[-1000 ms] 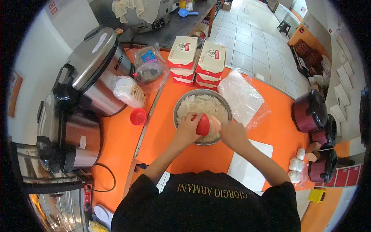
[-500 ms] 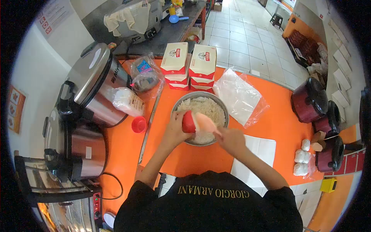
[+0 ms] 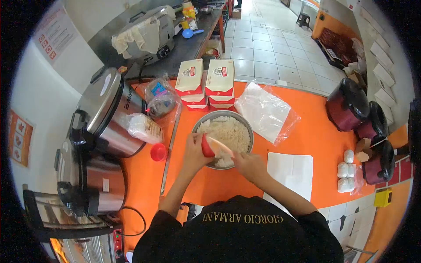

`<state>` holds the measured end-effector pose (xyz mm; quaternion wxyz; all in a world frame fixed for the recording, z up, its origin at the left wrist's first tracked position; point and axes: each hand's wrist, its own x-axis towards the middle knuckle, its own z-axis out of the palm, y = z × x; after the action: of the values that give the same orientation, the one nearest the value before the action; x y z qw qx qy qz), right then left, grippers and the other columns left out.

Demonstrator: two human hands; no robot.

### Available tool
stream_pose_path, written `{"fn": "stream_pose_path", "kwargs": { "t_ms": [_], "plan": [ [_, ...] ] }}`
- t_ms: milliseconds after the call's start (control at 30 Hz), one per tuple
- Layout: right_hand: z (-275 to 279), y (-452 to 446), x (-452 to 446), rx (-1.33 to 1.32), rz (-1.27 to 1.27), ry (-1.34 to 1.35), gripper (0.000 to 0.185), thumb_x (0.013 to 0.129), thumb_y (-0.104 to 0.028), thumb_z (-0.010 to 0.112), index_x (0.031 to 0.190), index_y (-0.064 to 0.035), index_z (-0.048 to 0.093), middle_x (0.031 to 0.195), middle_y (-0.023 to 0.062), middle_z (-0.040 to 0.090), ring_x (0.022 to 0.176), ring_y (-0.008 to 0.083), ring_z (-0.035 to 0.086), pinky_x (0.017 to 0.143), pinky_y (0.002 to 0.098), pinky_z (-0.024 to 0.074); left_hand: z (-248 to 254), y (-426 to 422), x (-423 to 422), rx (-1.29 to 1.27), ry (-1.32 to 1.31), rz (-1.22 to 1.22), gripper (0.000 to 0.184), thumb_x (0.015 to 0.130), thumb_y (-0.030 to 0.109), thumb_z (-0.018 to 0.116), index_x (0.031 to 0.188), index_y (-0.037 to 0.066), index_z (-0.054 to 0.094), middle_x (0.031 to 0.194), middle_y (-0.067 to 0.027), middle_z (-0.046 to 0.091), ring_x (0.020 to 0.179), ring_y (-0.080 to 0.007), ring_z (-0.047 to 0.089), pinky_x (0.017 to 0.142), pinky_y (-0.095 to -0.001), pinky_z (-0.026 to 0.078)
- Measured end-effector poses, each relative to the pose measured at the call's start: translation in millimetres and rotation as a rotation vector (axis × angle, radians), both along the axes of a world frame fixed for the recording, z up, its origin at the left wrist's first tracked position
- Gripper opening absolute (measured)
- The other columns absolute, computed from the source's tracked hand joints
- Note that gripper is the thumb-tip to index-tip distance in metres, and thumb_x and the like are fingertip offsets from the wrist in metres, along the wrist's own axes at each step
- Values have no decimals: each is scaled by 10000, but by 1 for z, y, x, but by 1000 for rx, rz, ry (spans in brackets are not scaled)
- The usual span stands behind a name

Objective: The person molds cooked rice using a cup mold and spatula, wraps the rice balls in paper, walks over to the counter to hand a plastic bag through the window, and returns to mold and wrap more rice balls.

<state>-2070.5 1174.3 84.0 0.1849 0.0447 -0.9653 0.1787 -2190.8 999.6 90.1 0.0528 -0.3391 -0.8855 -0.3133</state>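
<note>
A round metal bowl (image 3: 250, 127) of white rice (image 3: 230, 130) stands on the orange table in front of me. My left hand (image 3: 195, 151) is closed around a red cup (image 3: 207, 147), tilted over the near left part of the bowl. In my right hand (image 3: 251, 166) is a pale pink rice paddle (image 3: 220, 147), its blade at the cup's mouth. Some rice lies close to the paddle; how much the cup contains is hidden.
Stacked food boxes (image 3: 220, 78) stand behind the bowl. Large rice cookers (image 3: 103, 175) and another red cup (image 3: 158, 152) are at left. White paper (image 3: 290, 175), plastic-wrapped sheets (image 3: 265, 111), wrapped white bundles (image 3: 346, 170) and dark red cookers (image 3: 347, 105) lie rightward.
My camera view has shifted a little. The paddle has come lower, with its blade closer against the mouth of the red cup, and my right hand has moved down and inward.
</note>
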Motion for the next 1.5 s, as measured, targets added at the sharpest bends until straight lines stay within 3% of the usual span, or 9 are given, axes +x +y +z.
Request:
{"fn": "stream_pose_path", "kwargs": {
  "t_ms": [133, 200, 433, 533, 733, 900, 1100, 1333, 1500],
  "plan": [
    [17, 20, -2, -245, -122, 74, 230, 856, -239, 481, 813, -39, 585, 625, 129, 568, 592, 284, 579, 524, 375, 445, 8, -9, 4, 189, -94, -80, 876, 415, 87, 786, 1207, 73, 412, 1133, -165, 393, 1110, -340, 389, 925, -390, 374],
    [19, 18, -11, -885, -187, -223, 329, 906, -301, 409, 837, -38, 595, 660, 177, 567, 615, 300, 569, 559, 355, 421, 15, -7, 7, 254, -61, -155, 873, 423, 71, 779, 1213, 68, 407, 1178, -168, 394, 1131, -341, 389, 932, -390, 373],
    [29, -14, 6, -842, -74, -200, 458, 942, -358, 298, 777, 16, 504, 560, 136, 457, 530, 242, 468, 527, 373, 379, 27, 3, 12, 355, -123, -119, 897, 448, -1, 742, 1257, 46, 358, 1193, -171, 472, 1100, -331, 470, 942, -378, 382],
    [43, -18, 12, -804, -112, -372, 442, 934, -340, 310, 862, 18, 560, 830, 294, 564, 812, 425, 566, 680, 448, 420, 27, 9, 17, 340, -104, -104, 901, 456, -10, 744, 1265, 47, 351, 1204, -157, 462, 1125, -315, 451, 954, -375, 376],
    [19, 25, 8, -761, 120, -168, 483, 936, -412, 291, 774, -4, 493, 569, 112, 482, 521, 212, 496, 489, 358, 382, 18, 7, 14, 682, -565, -308, 1032, 496, 9, 768, 1333, 74, 168, 1337, -135, 269, 1228, -272, 321, 962, -400, 365],
    [24, 20, 13, -1546, -93, -824, 475, 934, -434, 287, 710, -63, 481, 560, -20, 378, 490, 103, 415, 458, 267, 360, 21, 4, 7, 650, -584, -290, 1107, 457, 93, 828, 1325, 72, 141, 1294, -104, 266, 1209, -238, 303, 1011, -381, 288],
    [34, -23, 17, -865, -89, -248, 485, 942, -354, 281, 826, 42, 535, 673, 238, 562, 667, 389, 567, 601, 436, 430, 47, 17, 16, 243, -3, -114, 965, 432, 41, 795, 1263, 49, 304, 1113, -156, 348, 1077, -337, 402, 926, -411, 373],
    [57, -19, 9, -807, -46, -383, 480, 940, -317, 286, 817, 81, 525, 746, 308, 538, 739, 446, 545, 676, 458, 421, 58, 16, 13, 92, 62, -91, 911, 435, 12, 775, 1241, 44, 353, 1144, -147, 383, 1090, -327, 429, 914, -394, 397],
    [14, 7, -3, -1265, -17, -294, 460, 930, -430, 299, 751, -49, 485, 486, 20, 400, 377, 133, 384, 363, 256, 284, 29, 7, -2, 553, -427, -196, 983, 460, 24, 781, 1290, 62, 256, 1265, -138, 320, 1194, -273, 358, 961, -386, 371]
  ]
}}
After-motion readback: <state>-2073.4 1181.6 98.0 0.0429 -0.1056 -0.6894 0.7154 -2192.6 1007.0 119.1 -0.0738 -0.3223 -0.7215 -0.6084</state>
